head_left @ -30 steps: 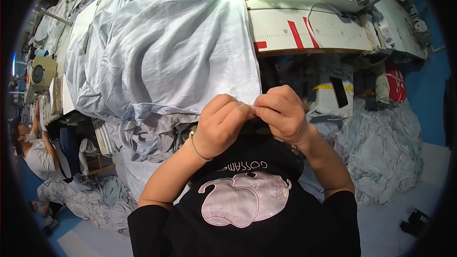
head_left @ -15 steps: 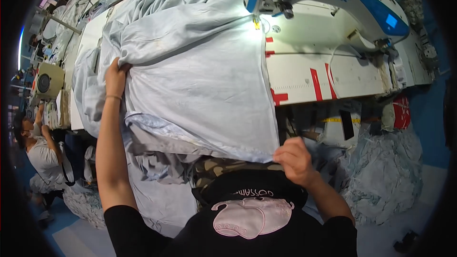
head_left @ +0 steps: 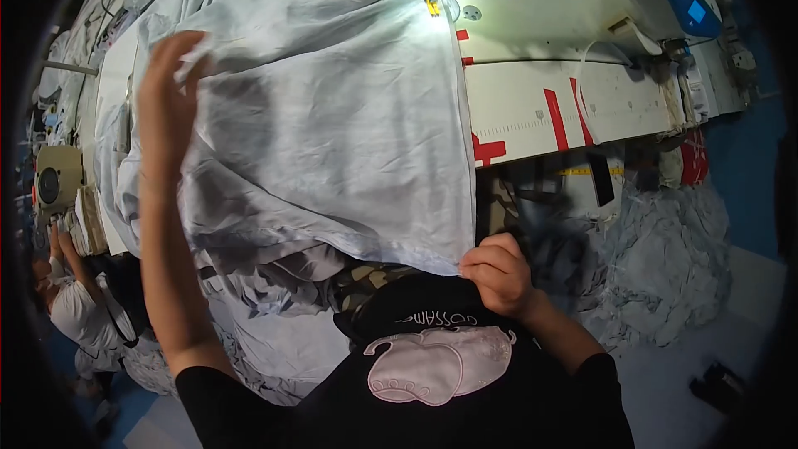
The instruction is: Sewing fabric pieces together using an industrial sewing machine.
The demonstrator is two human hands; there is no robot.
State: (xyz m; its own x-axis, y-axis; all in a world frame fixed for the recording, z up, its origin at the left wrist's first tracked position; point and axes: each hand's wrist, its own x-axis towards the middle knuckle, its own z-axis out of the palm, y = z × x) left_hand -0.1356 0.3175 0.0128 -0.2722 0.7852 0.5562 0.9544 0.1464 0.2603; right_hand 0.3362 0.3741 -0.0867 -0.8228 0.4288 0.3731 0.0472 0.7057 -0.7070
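A large pale grey-blue fabric piece [head_left: 332,133] lies over the sewing table and hangs toward my lap. Its straight right edge runs from under the lit needle area of the sewing machine [head_left: 432,4] down to my right hand [head_left: 499,273]. Thumb and fingers of that hand pinch the near right corner of the cloth. My left hand [head_left: 170,100] is over the left part of the fabric, slightly blurred, its fingers curved and apart from the thumb; nothing shows gripped in it.
White machine table [head_left: 532,108] with red tape strips extends right. Below it are a dark phone-like slab [head_left: 601,179] and a heap of pale cloth [head_left: 665,266]. At the far left, another person [head_left: 83,308] works near a beige box with a round black part [head_left: 56,179].
My left hand has let go of the bunched fold and moved up and left. My right hand keeps its pinch on the corner. The whole view has shifted slightly.
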